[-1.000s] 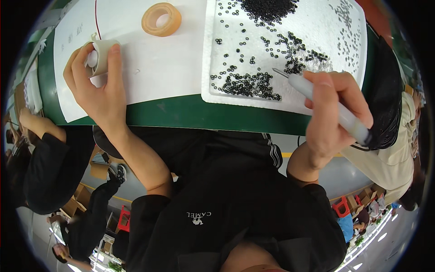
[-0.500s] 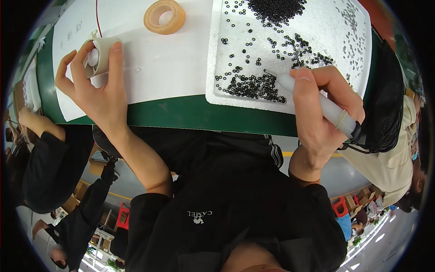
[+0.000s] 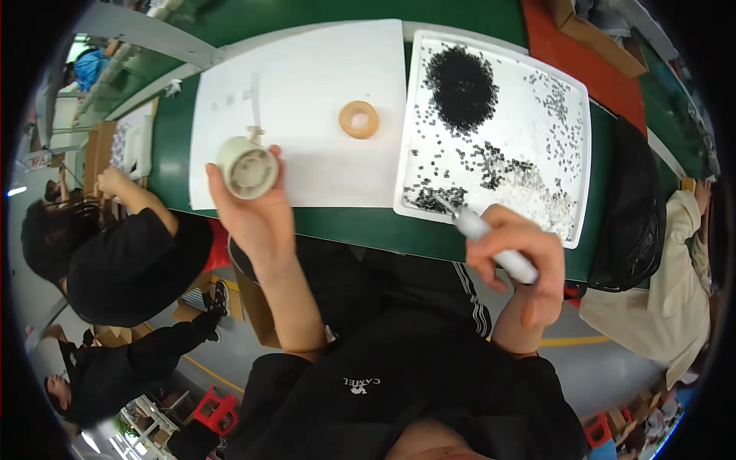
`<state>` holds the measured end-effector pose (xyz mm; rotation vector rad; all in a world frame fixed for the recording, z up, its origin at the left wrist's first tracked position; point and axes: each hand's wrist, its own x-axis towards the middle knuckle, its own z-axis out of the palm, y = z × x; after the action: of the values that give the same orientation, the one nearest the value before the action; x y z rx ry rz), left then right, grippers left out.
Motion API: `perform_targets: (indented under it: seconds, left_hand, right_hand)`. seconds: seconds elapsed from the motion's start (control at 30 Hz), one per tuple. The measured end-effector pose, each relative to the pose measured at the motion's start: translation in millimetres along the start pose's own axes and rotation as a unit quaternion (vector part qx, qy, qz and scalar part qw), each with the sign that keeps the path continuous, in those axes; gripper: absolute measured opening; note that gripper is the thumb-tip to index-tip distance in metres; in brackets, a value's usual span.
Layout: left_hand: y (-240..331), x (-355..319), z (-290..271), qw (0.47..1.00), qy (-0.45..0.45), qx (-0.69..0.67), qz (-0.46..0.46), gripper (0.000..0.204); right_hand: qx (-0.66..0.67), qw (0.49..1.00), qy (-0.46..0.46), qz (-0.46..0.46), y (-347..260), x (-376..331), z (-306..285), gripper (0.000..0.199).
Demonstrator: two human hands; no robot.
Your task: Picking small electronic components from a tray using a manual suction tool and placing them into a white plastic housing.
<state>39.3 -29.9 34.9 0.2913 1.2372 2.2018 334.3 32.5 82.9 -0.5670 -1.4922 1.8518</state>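
My left hand (image 3: 257, 215) holds a cream round spool (image 3: 247, 168) over the near edge of a white sheet (image 3: 307, 100). My right hand (image 3: 521, 264) grips a white pen-like tool (image 3: 491, 244); its thin tip rests among small black beads at the near edge of a white tray (image 3: 576, 153). The tray carries a dense black heap of beads (image 3: 461, 86) at the back and scattered black and pale beads in front. A tan tape ring (image 3: 359, 119) lies on the sheet between my hands.
The green table (image 3: 360, 226) edge runs just in front of my body. A person in black (image 3: 115, 253) sits to my left at the same table. Another person in a beige top (image 3: 675, 284) sits to my right, behind a black bag (image 3: 629, 207).
The view has shifted so the table lies farther off. My left hand has lifted the spool toward me, and my right hand has drawn the tool back to the tray's near edge.
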Motion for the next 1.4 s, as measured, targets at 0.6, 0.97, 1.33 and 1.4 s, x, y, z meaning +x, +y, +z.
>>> perform_targets:
  seconds: [0.6,0.97,1.33,1.4]
  left_hand:
    - [-0.6,-96.5,100.7,0.994,-0.104,-0.010,-0.013,0.029]
    - [-5.5,-107.0,99.8,0.972,-0.149,0.068,0.168,0.023]
    - [14.4,-101.6,76.5,0.943,-0.157,0.160,0.246,0.033]
    - [6.5,-95.9,72.6,0.942,-0.178,0.140,0.248,0.036]
  right_hand:
    - [-0.299,0.913,0.170,-0.221,12.4,8.4,66.4,0.023]
    - [-0.133,0.976,0.140,-0.097,8.5,-2.5,72.1,0.016]
    - [-0.085,0.993,-0.067,0.036,6.7,-2.6,45.3,0.021]
    - [-0.038,0.998,-0.021,-0.037,27.1,-9.9,29.4,0.026]
